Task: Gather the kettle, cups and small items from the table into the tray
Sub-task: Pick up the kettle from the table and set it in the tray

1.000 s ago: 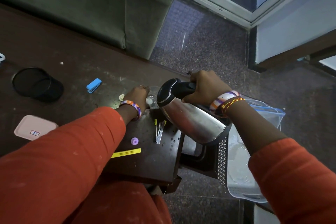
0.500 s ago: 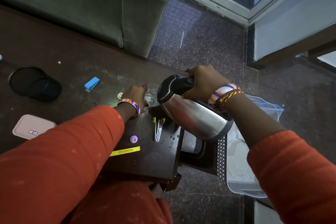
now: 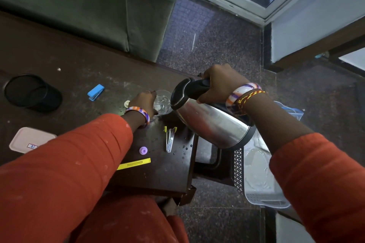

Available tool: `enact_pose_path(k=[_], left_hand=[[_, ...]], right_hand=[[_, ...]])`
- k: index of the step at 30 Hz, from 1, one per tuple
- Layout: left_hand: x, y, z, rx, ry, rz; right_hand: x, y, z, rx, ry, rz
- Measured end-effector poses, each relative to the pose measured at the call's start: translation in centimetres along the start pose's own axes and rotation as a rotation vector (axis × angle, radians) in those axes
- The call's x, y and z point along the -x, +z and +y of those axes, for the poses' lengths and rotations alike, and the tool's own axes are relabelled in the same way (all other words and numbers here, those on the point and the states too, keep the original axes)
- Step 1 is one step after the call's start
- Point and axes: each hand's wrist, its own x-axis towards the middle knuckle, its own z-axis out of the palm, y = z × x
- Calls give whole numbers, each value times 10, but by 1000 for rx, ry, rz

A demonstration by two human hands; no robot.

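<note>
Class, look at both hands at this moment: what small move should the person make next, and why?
Probably swing the kettle right and lower it into the tray. The right hand grips its handle and holds it tilted above the table edge, with the tray just beside it on the floor, while the left hand holds the glass cup.

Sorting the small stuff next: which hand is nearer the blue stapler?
Left. The left hand grips the clear cup, just right of the blue stapler; the right hand holds the kettle handle farther right.
</note>
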Motion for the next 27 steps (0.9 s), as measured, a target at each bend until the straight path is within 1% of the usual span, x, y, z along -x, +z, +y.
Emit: enact_pose_path(k=[11, 20, 27], left_hand=[[-4, 4, -3, -14, 5, 1], [-7, 6, -4, -32, -6, -1], [-6, 5, -3, -54, -15, -2]], right_hand=[[-3, 1, -4, 32, -22, 27], [-6, 2, -6, 34, -25, -18], [-7, 1, -4, 42, -29, -17]])
